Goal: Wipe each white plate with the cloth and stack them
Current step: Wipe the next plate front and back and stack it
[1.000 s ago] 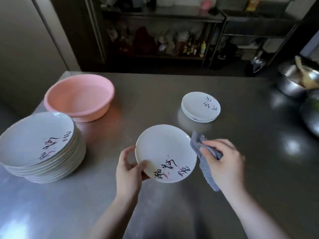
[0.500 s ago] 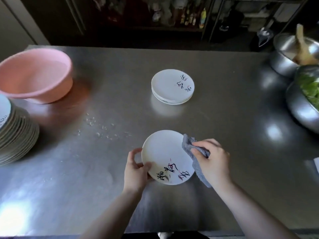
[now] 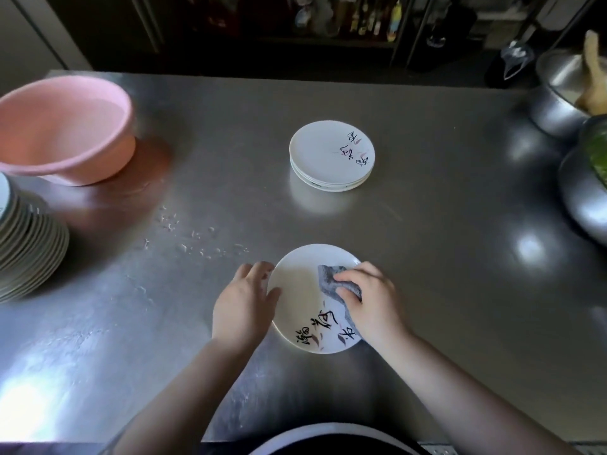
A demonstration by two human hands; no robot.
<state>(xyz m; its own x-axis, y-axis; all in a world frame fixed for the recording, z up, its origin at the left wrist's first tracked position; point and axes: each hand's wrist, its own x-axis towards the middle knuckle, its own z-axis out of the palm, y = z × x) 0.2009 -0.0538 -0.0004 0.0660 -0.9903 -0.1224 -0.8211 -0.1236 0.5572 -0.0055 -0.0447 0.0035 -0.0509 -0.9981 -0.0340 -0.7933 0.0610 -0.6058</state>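
Two hands, left hand (image 3: pixel 243 310) gripping round glossy plate (image 3: pixel 300 290), right hand (image 3: pixel 371 303) clutching nubby grey cloth (image 3: pixel 331 279)

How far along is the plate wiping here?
Done: a short stack of white plates sits mid-table. In hand: the left hand grips a white plate while the right hand presses the grey cloth on it. Left: the tall plate stack at the table's left edge.

Brush-style black characters run along the plate (image 3: pixel 303 297) rim at six o'clock, and on the stack's (image 3: pixel 331 157) top plate at three o'clock; neither is legible.
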